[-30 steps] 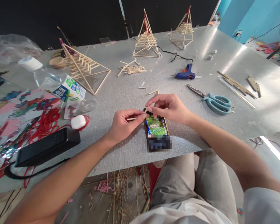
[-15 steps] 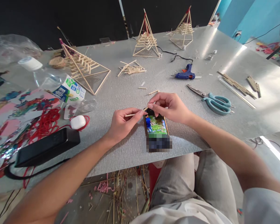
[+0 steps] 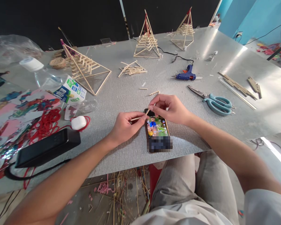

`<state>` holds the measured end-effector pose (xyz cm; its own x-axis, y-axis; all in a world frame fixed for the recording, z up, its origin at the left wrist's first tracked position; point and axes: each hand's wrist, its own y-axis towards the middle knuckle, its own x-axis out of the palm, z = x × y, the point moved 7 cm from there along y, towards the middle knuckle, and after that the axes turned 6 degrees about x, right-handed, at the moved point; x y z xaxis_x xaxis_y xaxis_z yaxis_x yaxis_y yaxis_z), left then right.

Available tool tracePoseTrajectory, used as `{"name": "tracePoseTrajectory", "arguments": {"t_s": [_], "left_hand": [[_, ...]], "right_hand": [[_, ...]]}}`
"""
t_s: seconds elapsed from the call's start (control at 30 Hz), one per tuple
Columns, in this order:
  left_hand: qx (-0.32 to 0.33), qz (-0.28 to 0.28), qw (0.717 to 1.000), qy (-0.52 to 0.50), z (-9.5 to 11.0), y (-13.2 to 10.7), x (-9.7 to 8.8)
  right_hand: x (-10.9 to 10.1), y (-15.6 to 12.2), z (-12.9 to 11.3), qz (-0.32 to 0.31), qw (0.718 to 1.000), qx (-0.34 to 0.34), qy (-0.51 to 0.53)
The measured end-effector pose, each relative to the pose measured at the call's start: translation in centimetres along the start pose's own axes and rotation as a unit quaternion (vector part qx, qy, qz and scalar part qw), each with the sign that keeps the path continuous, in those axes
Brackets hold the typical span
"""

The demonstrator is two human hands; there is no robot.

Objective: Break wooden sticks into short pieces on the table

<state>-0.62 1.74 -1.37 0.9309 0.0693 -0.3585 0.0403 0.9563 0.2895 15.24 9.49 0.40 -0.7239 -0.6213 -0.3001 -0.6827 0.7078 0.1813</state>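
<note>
My left hand (image 3: 128, 126) pinches a thin wooden stick (image 3: 136, 118) between thumb and fingers. Close against it, my right hand (image 3: 170, 107) pinches a second short stick (image 3: 148, 111), whose lower end meets my left fingertips. Both hands hover around the top of a smartphone (image 3: 158, 126), which lies lit on the table with a picture on its screen. Just beyond my right hand are a few short stick pieces (image 3: 154, 93). Farther back lies a pile of sticks (image 3: 133, 68).
Stick pyramids (image 3: 147, 43) stand at the back. To the right are a blue glue gun (image 3: 186, 74), scissors (image 3: 216, 102) and flat wooden strips (image 3: 236, 85). On the left lie a plastic bottle (image 3: 67, 89), red string (image 3: 45, 125), a white case (image 3: 78, 123) and a black device (image 3: 46, 148).
My left hand has shifted slightly down and right. The stick in my right fingers now shows more clearly, tilted against the left fingertips. The phone's picture has changed.
</note>
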Motion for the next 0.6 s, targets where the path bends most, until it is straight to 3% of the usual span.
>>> {"name": "tracePoseTrajectory", "arguments": {"t_s": [0.33, 0.47, 0.6], "left_hand": [[-0.001, -0.013, 1.0, -0.009, -0.18, -0.1, 0.04], [0.005, -0.021, 1.0, 0.008, 0.04, -0.03, 0.04], [0.008, -0.02, 1.0, 0.018, 0.18, -0.04, -0.08]], "right_hand": [[-0.14, -0.07, -0.51, 0.006, 0.997, -0.034, -0.063], [0.41, -0.11, -0.34, -0.026, 0.991, -0.051, -0.123], [0.64, -0.18, -0.38, -0.045, 0.992, -0.048, -0.106]]}}
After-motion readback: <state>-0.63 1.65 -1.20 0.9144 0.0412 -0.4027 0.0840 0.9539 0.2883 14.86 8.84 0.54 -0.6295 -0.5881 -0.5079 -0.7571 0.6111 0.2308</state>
